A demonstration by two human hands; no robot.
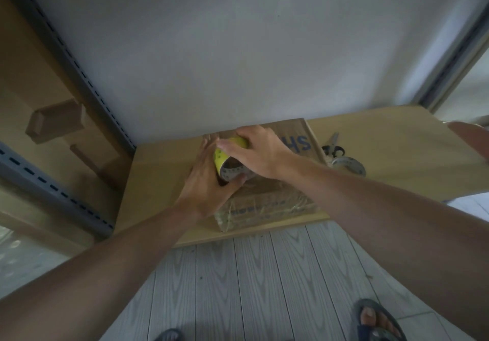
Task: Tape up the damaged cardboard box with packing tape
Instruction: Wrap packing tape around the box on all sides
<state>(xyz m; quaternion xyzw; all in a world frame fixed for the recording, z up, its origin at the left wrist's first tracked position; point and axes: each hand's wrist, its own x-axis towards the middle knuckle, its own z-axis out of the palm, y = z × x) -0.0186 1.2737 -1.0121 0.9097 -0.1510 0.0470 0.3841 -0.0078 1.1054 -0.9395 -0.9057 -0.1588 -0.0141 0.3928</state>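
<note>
A brown cardboard box (267, 203) with blue lettering lies on a cardboard-covered shelf, its near face wrapped in shiny clear tape. On top of the box stands a roll of packing tape (225, 162) with a yellow core. My left hand (206, 179) cups the roll from the left, thumb under its lower edge. My right hand (260, 150) grips the roll from above and the right, fingers curled over its top. The box's left part is hidden behind my hands.
Scissors (334, 147) and a second tape roll (348, 165) lie just right of the box. The cardboard sheet (391, 150) covers the shelf up to the white wall. A metal rack post (79, 76) stands at left. My sandalled feet show on grey floorboards below.
</note>
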